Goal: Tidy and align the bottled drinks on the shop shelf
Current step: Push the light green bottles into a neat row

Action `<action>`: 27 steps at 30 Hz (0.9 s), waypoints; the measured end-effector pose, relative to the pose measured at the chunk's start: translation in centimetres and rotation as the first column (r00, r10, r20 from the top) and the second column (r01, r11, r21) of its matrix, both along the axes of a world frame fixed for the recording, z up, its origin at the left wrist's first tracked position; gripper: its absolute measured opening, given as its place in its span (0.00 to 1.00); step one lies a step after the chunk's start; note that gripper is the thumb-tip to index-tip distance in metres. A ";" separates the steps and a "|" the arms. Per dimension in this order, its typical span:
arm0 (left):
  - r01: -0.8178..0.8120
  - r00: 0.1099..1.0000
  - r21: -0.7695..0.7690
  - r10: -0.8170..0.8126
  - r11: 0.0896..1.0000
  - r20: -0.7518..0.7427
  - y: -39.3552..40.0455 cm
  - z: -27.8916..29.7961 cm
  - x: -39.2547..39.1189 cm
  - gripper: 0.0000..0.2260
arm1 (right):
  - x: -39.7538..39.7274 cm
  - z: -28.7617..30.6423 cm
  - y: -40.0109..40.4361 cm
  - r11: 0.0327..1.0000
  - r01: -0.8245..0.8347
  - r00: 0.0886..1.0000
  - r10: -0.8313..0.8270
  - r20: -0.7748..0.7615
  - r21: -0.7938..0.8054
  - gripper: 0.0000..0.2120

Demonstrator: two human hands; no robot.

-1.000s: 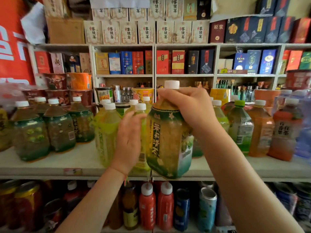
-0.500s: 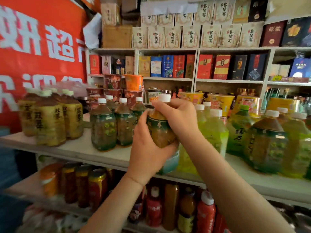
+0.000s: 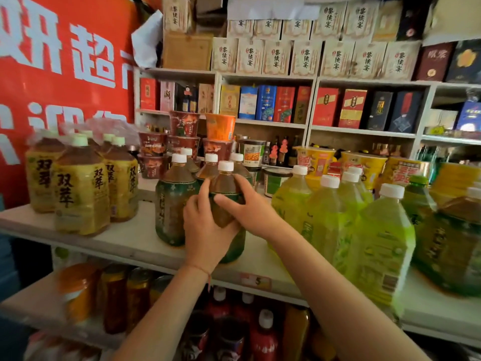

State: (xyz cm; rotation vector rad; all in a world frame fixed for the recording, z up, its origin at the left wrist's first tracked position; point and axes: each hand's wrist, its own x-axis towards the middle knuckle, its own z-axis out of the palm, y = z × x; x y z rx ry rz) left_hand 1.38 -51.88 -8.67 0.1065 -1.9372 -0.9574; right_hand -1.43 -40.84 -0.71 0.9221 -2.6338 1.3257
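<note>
a dark green-labelled tea bottle (image 3: pixel 226 201) with a white cap (image 3: pixel 225 165) is gripped by both hands at the near edge of the white shelf (image 3: pixel 135 241), upright, its base on or just at the shelf board; contact with the board is hidden by the hands. the left hand (image 3: pixel 207 230) is wrapped round the bottle's lower body from the near left side, wrist bent back, thumb pointed up along the left shoulder of the bottle, fingers curled under toward the right. a thin red string is seen round the left wrist. the right hand (image 3: pixel 248 204) is laid on the bottle's shoulder from the right, thumb across the front of the label, fingers curled over the far side. both forearms are reached up from the bottom of the view, the right one crossing in from the lower right.

just left of the held bottle, touching or nearly so, a matching green tea bottle (image 3: pixel 173 204) is stood; more of the same kind are lined up behind it. well to the left a shrink-wrapped group of yellow-labelled bottles (image 3: pixel 80 188) is stood on the same shelf. to the right a row of light green bottles (image 3: pixel 335 220) is placed, running from far to near. instant noodle cups (image 3: pixel 221 127) are stacked farther back. red-capped bottles (image 3: pixel 265 332) are seen on the lower shelf. a red banner (image 3: pixel 59 74) with white characters is hung at far left.
</note>
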 end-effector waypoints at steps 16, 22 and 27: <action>0.173 0.955 -0.279 -0.230 0.944 -0.189 12.6 1.2 1.6 0.30 | 1.3 0.4 11.1 0.876 0.314 0.411 -0.472 -0.779 -0.365 0.11; 0.098 0.909 -0.533 -0.293 0.840 -0.295 23.4 2.6 2.0 0.28 | 0.3 0.3 22.5 0.687 0.477 0.352 -0.721 -0.597 -0.548 0.20; -0.013 0.962 -0.600 -0.153 0.800 -0.224 29.6 2.5 0.3 0.20 | -1.5 -1.6 31.6 0.591 0.713 0.434 -0.795 -0.425 -0.377 0.32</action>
